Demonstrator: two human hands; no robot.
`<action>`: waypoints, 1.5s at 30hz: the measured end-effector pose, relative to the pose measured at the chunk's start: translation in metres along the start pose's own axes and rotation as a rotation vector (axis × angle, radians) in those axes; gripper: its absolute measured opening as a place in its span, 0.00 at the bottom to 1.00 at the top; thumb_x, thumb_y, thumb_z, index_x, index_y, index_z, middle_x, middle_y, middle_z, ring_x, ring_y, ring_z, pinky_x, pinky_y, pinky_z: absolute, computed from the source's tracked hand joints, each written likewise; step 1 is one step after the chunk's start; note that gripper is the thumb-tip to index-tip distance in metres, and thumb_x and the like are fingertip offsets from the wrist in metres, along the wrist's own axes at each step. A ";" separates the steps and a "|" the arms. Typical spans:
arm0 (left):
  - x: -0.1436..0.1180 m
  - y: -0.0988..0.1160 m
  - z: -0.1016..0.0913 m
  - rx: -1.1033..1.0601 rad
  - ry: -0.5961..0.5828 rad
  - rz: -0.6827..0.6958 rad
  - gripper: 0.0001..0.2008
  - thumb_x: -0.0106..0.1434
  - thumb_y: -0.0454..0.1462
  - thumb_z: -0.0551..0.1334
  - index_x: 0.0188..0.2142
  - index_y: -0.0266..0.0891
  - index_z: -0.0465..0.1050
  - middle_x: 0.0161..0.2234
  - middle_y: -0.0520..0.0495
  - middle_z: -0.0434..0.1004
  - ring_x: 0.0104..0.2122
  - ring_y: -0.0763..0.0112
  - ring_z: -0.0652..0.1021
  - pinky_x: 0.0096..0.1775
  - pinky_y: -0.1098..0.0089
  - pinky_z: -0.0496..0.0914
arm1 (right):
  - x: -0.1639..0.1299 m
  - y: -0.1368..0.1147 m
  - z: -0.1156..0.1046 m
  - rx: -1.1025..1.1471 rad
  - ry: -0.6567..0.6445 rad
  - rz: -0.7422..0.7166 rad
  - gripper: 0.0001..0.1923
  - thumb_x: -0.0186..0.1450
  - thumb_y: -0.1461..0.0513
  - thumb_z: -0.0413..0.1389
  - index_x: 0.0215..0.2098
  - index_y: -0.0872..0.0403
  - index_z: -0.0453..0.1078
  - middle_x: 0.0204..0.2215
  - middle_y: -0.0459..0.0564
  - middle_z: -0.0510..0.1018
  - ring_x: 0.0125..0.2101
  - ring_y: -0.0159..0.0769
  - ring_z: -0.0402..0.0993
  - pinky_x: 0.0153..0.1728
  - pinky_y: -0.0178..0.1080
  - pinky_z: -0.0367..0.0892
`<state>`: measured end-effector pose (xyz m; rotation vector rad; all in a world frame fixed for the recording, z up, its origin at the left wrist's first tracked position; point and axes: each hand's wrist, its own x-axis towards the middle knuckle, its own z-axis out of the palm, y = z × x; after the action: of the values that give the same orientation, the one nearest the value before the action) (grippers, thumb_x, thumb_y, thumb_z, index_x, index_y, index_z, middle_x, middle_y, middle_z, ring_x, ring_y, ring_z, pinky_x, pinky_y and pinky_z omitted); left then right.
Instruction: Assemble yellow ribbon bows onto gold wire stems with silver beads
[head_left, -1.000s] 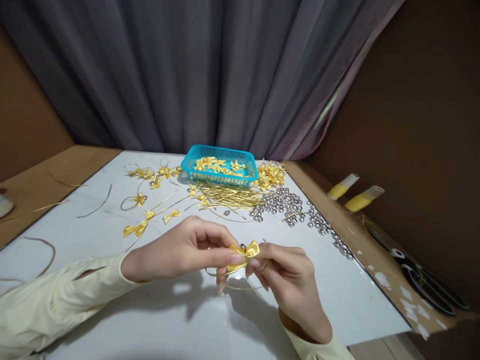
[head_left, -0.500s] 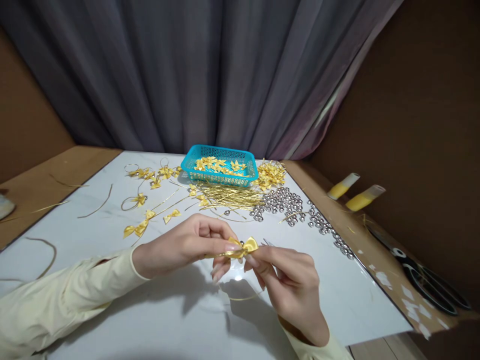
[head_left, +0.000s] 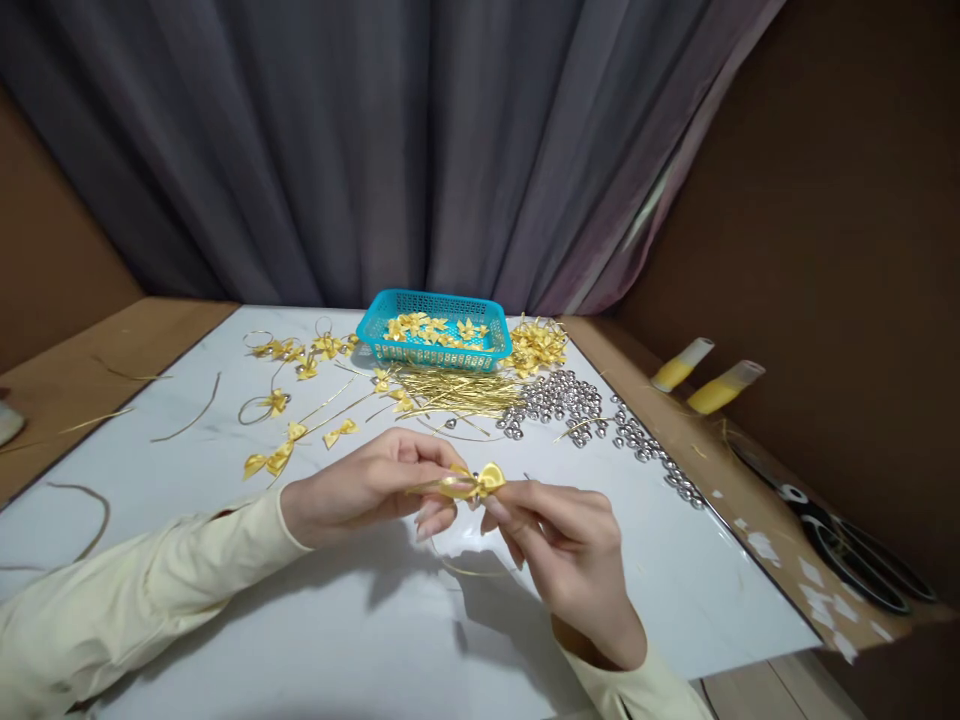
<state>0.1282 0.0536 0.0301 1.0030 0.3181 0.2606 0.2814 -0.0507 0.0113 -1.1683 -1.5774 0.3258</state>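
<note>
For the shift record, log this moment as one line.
left hand: pinching yellow bow | right hand: at bow's right edge | blue basket: holding more bows | silver pieces: loose on white surface

left sleeve [head_left: 142, 595]: pale cream-yellow, long, creased, small slit [head_left: 223, 513] above cuff [head_left: 274, 528] | right sleeve [head_left: 634, 685]: matching pale cream-yellow, loose-fitting

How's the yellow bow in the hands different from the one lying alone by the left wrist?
The held bow is up between the left hand and right hand; the lying bow rests on the white table. Fingers partly cover the held bow; the lying bow shows whole. Both are shiny and yellow.
</note>
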 end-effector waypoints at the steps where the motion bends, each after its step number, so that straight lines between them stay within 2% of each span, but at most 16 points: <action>1: 0.003 -0.004 -0.004 -0.020 0.003 0.013 0.08 0.57 0.35 0.63 0.25 0.31 0.73 0.12 0.57 0.61 0.15 0.81 0.64 0.24 0.76 0.60 | 0.001 0.003 0.001 0.012 -0.029 0.043 0.10 0.63 0.66 0.51 0.26 0.57 0.71 0.15 0.44 0.72 0.12 0.24 0.61 0.15 0.28 0.57; 6: 0.022 -0.032 -0.037 -0.170 0.098 -0.019 0.08 0.57 0.31 0.63 0.22 0.30 0.71 0.12 0.59 0.56 0.15 0.83 0.59 0.25 0.77 0.62 | 0.008 0.034 0.006 0.073 -0.278 0.258 0.15 0.64 0.62 0.51 0.21 0.58 0.70 0.12 0.42 0.66 0.13 0.23 0.57 0.15 0.28 0.54; 9: 0.029 -0.047 -0.051 -0.240 0.122 -0.028 0.07 0.54 0.29 0.63 0.21 0.30 0.70 0.14 0.58 0.55 0.15 0.83 0.57 0.23 0.79 0.62 | 0.008 0.054 0.011 0.150 -0.358 0.328 0.16 0.63 0.60 0.51 0.20 0.58 0.69 0.13 0.42 0.67 0.14 0.24 0.57 0.16 0.28 0.54; 14: 0.032 -0.056 -0.058 -0.277 0.128 -0.051 0.06 0.53 0.26 0.62 0.21 0.29 0.70 0.16 0.56 0.55 0.16 0.83 0.57 0.22 0.79 0.61 | 0.004 0.067 0.014 0.267 -0.367 0.399 0.14 0.63 0.58 0.52 0.22 0.58 0.68 0.15 0.44 0.70 0.15 0.24 0.56 0.17 0.29 0.52; 23: 0.032 -0.057 -0.061 -0.274 0.123 -0.081 0.05 0.51 0.24 0.61 0.22 0.30 0.70 0.15 0.58 0.55 0.15 0.83 0.58 0.23 0.79 0.63 | 0.004 0.068 0.013 0.258 -0.374 0.400 0.13 0.62 0.59 0.52 0.23 0.58 0.68 0.15 0.44 0.70 0.15 0.24 0.56 0.17 0.29 0.51; 45: 0.032 -0.059 -0.061 -0.291 0.144 -0.057 0.05 0.50 0.23 0.60 0.22 0.30 0.69 0.14 0.57 0.58 0.15 0.83 0.60 0.24 0.78 0.63 | 0.003 0.070 0.012 0.303 -0.382 0.401 0.13 0.62 0.58 0.52 0.24 0.57 0.67 0.17 0.46 0.72 0.15 0.25 0.56 0.18 0.30 0.54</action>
<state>0.1389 0.0822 -0.0553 0.6884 0.4254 0.3184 0.3065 -0.0104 -0.0412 -1.2238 -1.5328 1.0674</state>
